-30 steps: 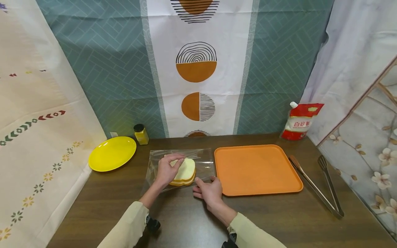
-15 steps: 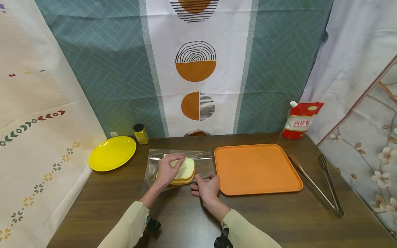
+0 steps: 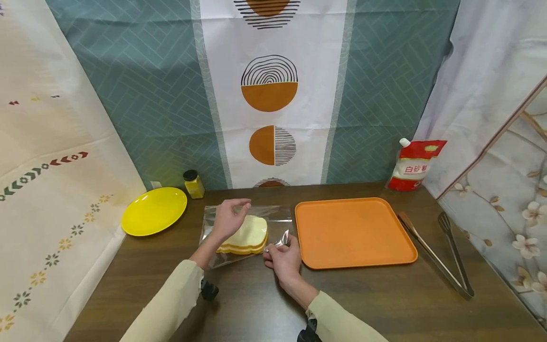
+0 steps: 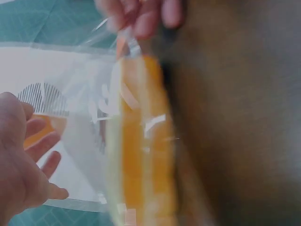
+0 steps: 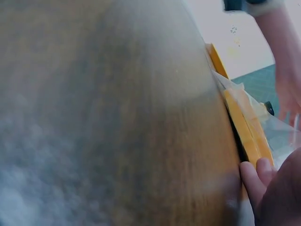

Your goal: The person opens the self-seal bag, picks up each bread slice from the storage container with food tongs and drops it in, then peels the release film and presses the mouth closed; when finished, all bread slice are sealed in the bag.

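A stack of bread slices (image 3: 249, 230) with pale tops and yellow-orange edges lies inside a clear plastic bag (image 3: 279, 214) on the table. Over the bag's left part hovers my left hand (image 3: 230, 221), its fingers loosely bent and holding nothing. The left wrist view shows that hand (image 4: 23, 160) beside the upright-looking side of the bread (image 4: 143, 136), fingers spread. At the bag's near right corner, my right hand (image 3: 284, 260) pinches the crumpled film close to the bread. In the right wrist view its fingers (image 5: 254, 186) are right at the end of the stack.
An orange tray (image 3: 354, 232) lies just right of the bag, with metal tongs (image 3: 442, 270) beyond it. A yellow plate (image 3: 155, 212) and a black-lidded yellow jar (image 3: 194, 185) stand at the back left. A red-and-white pouch (image 3: 414, 166) leans at the back right.
My left hand has risen off the bag and shifted slightly back and left, uncovering more bread. The right hand has moved slightly left, and the film at its fingers has bunched up.
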A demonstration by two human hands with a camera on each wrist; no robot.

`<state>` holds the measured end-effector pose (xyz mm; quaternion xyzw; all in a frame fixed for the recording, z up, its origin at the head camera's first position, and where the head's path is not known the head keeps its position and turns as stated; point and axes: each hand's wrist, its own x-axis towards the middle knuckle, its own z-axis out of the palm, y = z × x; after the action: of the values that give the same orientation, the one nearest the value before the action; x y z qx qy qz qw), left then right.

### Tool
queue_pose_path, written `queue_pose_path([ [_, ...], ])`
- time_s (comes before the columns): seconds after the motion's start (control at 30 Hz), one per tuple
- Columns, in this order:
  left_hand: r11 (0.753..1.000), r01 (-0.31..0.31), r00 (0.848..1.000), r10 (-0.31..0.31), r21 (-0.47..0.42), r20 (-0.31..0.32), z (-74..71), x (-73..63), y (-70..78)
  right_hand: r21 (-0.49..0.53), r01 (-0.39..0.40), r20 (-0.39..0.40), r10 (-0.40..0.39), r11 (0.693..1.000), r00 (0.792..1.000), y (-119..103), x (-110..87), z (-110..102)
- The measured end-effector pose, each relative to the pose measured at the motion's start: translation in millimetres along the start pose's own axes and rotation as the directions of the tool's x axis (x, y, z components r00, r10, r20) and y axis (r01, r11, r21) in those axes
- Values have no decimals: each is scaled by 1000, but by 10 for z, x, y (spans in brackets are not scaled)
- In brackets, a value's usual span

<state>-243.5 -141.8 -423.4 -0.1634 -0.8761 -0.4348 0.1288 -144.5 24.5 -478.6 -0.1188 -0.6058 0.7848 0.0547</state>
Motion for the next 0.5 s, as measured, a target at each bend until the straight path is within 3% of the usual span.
queue_pose_path([
  [0.1, 998, -5, 991, -3, 56, 136, 0, 300, 30, 0, 5, -7, -5, 1000, 1000, -1, 5, -24],
  [0.13, 997, -13, 981, -3, 82, 195, 8, 400, 42, 3, 5, -9, -4, 1000, 1000, 5, 10, -30],
  [0.2, 990, -39, 944, -7, 133, 329, 41, 590, 61, 11, 11, -9, -11, 1000, 1000, 16, 13, -35],
  [0.27, 986, -61, 884, -19, 156, 466, 87, 748, 94, 16, 14, -10, -14, 1000, 1000, 31, 17, -36],
  [0.33, 986, -60, 809, -45, 158, 585, 144, 867, 124, 21, 15, -6, -15, 1000, 1000, 39, 15, -36],
  [0.43, 989, -35, 701, -79, 144, 708, 235, 992, 150, 27, 23, -2, -23, 999, 1000, 34, 11, -37],
  [0.5, 990, -26, 646, -87, 137, 758, 309, 1057, 157, 25, 31, 0, -31, 999, 1000, 28, 25, -50],
])
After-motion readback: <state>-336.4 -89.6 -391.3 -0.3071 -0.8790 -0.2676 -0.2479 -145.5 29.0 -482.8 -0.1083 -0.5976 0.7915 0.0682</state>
